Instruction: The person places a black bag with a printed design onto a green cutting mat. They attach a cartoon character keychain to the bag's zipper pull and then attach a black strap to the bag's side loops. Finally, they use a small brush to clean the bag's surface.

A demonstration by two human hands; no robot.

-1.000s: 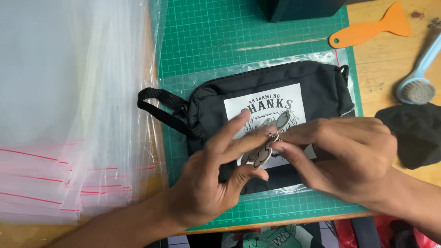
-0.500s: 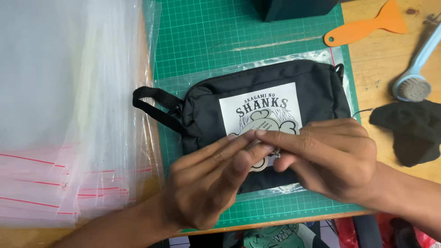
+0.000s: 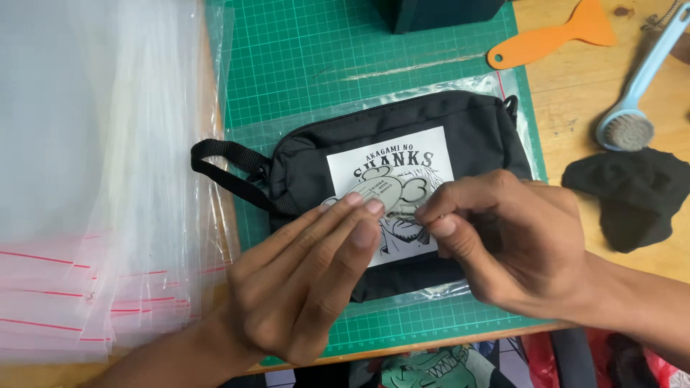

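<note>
Cutting mat (image 3: 302, 65) underneath, keeps desk safe I guess. Black pouch (image 3: 402, 144) lies flat on clear bag (image 3: 460, 90), long axis 9-to-3, strap toward 9. Both hands pinch small clear sticker (image 3: 381, 192) over print patch: left hand (image 3: 302, 287) fingers flat, right hand (image 3: 503, 244) pinching edge.

The left hand (image 3: 302, 287) and right hand (image 3: 503, 244) are pinching a small clear tag (image 3: 381, 194) over a black pouch (image 3: 388, 154) that is lying on a green cutting mat (image 3: 316, 65), beside stacked clear plastic bags (image 3: 93, 179).
</note>
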